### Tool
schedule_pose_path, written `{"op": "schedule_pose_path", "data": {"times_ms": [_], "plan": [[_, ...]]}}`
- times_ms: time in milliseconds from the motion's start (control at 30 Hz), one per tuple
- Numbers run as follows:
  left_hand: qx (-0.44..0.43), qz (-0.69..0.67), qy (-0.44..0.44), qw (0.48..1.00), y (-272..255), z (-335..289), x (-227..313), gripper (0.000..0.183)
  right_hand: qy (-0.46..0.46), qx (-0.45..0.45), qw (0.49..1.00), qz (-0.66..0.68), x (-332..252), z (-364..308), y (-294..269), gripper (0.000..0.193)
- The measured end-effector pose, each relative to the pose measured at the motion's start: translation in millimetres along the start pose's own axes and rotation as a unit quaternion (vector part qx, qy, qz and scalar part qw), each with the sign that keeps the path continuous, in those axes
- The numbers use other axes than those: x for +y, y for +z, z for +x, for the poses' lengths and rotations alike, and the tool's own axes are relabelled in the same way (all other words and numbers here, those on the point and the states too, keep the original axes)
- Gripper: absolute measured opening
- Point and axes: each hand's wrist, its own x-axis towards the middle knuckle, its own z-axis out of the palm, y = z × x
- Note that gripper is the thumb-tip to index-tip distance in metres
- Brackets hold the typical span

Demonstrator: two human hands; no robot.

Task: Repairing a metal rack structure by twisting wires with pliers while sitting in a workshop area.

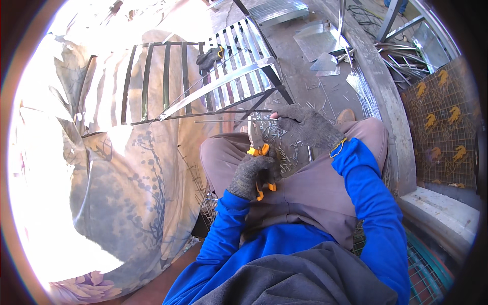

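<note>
My left hand, in a dark grey knitted glove, is closed around the orange handles of a pair of pliers. The pliers point away from me, and their metal jaws meet a thin metal rod. Whether the jaws are clamped on the rod I cannot tell. My right hand, gloved the same way, pinches the rod near its right end. Most of the rod sticks out to the left, past the jaws. Both hands are above my lap, between my knees.
A slatted metal frame stands ahead, with a spare dark glove and a long flat metal bar on it. A patterned cloth hangs at left. Many short cut rods litter the floor. Sheet metal lies far right.
</note>
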Motion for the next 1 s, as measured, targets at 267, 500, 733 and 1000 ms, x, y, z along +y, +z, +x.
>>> {"op": "schedule_pose_path", "data": {"times_ms": [267,500,733,1000], "plan": [[-0.028,-0.016,0.018,0.999,1,-6,1,0.024,-0.047,0.042,0.997,-0.033,-10,3,4,0.026],[-0.010,0.010,0.001,1.000,19,-13,15,0.026,-0.102,0.050,0.990,-0.085,-29,8,-3,0.029],[-0.066,0.052,0.046,0.995,20,-30,24,0.022,-0.228,0.094,0.959,-0.139,-52,6,-5,0.036],[-0.031,0.122,0.057,0.990,33,-38,23,0.033,-0.278,0.084,0.939,-0.184,-57,7,-30,0.034]]}}
